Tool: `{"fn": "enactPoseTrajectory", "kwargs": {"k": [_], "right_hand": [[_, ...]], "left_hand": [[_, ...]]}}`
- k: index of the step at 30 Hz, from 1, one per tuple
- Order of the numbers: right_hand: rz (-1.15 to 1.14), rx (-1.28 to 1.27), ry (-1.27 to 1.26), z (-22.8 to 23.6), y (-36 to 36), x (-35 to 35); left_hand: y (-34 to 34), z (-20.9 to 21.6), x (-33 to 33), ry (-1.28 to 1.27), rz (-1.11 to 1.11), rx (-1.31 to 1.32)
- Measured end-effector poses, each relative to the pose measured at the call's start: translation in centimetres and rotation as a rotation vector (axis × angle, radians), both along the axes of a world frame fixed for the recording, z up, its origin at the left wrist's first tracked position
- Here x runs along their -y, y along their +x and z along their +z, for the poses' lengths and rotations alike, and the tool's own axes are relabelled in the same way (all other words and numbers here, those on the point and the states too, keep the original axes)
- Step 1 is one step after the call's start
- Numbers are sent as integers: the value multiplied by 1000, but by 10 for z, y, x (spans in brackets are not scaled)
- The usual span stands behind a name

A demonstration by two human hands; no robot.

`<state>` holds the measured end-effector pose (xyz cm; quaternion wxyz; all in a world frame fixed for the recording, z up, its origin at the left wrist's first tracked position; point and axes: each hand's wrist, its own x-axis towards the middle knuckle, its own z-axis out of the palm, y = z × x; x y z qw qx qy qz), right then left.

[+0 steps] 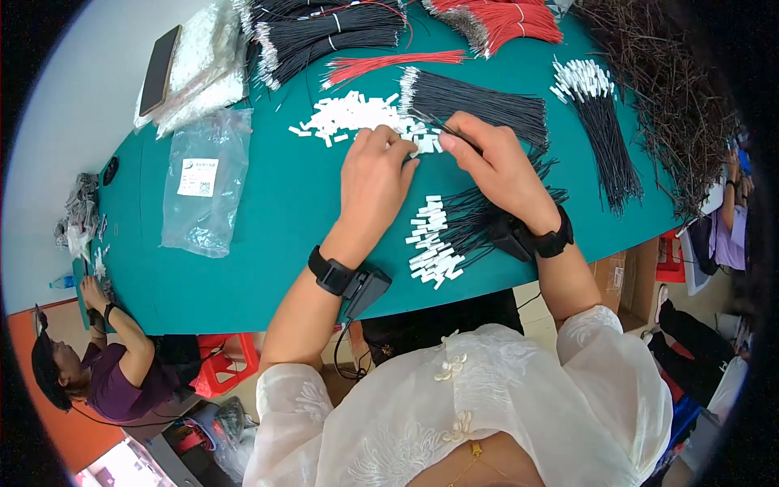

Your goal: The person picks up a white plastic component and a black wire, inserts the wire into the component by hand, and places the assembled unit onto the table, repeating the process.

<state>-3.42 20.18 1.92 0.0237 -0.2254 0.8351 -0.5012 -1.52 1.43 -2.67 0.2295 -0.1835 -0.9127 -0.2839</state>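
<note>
My right hand (501, 169) is closed around a pair of dark tweezers (441, 125), whose tips point left over the white pieces. My left hand (372, 180) has its fingers bent together at the near edge of a pile of small white plastic housings (353, 114); what they pinch, if anything, is hidden. Just beyond both hands lies a fanned bundle of black wires (487, 104) with bare metal ends. Below my right hand, on the green table, black wires (471, 219) with white housings (434, 243) on their left ends lie in a loose row.
A clear plastic bag (207, 191) with a label lies at left, below filled bags (203, 65) and a phone (160, 71). Red wires (393, 65) and black bundles (337, 40) lie behind. Finished-looking wires (604, 130) and a dark tangled heap (657, 89) are at right. A co-worker (105, 357) sits left.
</note>
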Motion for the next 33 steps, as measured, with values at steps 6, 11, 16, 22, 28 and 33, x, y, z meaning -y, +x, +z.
{"fn": "enactPoseTrajectory", "kwargs": {"k": [6,11,16,22,28,33], "right_hand": [[42,127,-123,-17,-7,-4],[4,169,-223,-19,-8,-7],[-24,221,-194,-8,-2,-5],[-47,164,-216,-10,0,-5],[-45,114,-210,-7,2,-4],[-44,112,-204,-7,3,-4]], "left_hand": [[5,9,2,276,-18,225],[10,23,9,1051,-99,658],[11,20,13,1130,-129,599],[16,26,12,1004,-76,496],[16,26,11,975,-73,458],[16,26,12,964,-73,447]]}}
